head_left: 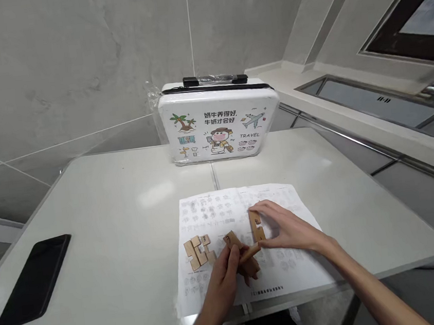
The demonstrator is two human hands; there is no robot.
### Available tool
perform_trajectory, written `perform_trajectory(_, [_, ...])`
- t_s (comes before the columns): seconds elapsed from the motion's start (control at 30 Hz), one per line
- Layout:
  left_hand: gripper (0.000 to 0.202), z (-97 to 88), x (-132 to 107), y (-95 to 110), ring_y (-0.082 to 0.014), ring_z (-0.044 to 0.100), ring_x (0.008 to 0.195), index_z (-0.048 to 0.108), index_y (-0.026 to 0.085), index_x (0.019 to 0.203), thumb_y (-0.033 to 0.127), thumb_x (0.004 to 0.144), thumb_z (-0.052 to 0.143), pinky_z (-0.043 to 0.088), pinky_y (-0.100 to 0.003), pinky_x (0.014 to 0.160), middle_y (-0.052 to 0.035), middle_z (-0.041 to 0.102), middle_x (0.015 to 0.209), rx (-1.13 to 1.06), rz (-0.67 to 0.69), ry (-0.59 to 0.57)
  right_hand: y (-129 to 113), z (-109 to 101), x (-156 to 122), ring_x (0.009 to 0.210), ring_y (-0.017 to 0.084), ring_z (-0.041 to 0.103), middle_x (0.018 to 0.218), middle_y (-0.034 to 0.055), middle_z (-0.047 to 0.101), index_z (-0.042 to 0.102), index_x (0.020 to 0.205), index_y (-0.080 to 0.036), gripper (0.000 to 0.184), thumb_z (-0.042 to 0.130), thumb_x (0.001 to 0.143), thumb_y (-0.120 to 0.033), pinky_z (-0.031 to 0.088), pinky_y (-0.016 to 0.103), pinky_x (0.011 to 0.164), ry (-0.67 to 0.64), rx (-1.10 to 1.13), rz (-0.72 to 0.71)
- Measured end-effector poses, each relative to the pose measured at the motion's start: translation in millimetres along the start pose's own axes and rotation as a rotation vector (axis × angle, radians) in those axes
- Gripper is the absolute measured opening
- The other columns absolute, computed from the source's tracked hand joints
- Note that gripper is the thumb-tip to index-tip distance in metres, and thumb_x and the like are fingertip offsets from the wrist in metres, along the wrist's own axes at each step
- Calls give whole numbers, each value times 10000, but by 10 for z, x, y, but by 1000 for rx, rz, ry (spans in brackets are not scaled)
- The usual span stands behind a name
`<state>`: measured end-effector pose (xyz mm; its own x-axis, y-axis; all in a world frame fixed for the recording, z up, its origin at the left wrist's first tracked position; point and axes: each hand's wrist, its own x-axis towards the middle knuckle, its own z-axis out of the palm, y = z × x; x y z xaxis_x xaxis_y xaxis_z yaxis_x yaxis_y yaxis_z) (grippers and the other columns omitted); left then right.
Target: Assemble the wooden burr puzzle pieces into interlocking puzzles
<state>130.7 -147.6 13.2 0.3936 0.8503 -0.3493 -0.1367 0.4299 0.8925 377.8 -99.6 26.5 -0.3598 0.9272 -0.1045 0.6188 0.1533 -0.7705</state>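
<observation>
Lower centre, on instruction sheet on desk: left hand grip clasps wooden block cluster. Right hand grip pinches notched piece upright, slots toward cluster, probably for matching. Spare pieces lie just left.

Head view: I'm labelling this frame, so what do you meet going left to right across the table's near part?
Black phone → loose wooden pieces → left hand → wooden block it grips → notched piece → right hand pinching it.
</observation>
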Motion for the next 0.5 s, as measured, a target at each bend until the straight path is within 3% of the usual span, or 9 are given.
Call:
perform_trajectory(0.13, [629, -54, 16, 78, -219, 668, 706, 670, 135, 1138, 721, 983, 505, 501, -322, 636, -85, 739, 802, 46, 69, 66, -137, 97, -105, 1385, 336, 533, 1479, 91, 566, 597, 1388, -317, 601, 799, 862, -524, 430, 493, 1169, 148, 378, 39])
perform_trajectory(0.23, [574, -83, 40, 146, -205, 637, 680, 656, 146, 1116, 677, 1020, 459, 501, -327, 671, -63, 727, 771, 112, 125, 110, -307, 203, -173, 1388, 344, 542, 1408, 107, 630, 616, 1376, -292, 578, 732, 901, -601, 449, 480, 1138, 156, 660, 104])
perform_trajectory(0.43, [481, -49, 6, 290, -181, 618, 655, 673, 161, 1080, 573, 1062, 424, 493, -343, 763, -56, 727, 883, 385, 234, 169, -570, 451, -254, 1322, 319, 590, 1226, 85, 714, 663, 1320, -267, 537, 755, 901, -591, 416, 479, 1161, 233, 786, 163])
perform_trajectory(0.5, [467, -32, -14, 294, -191, 603, 653, 676, 169, 1083, 556, 1068, 414, 472, -336, 738, -28, 682, 791, 457, 263, 177, -583, 495, -286, 1301, 306, 606, 1215, 78, 718, 670, 1314, -266, 535, 763, 897, -589, 411, 475, 1170, 271, 807, 169])
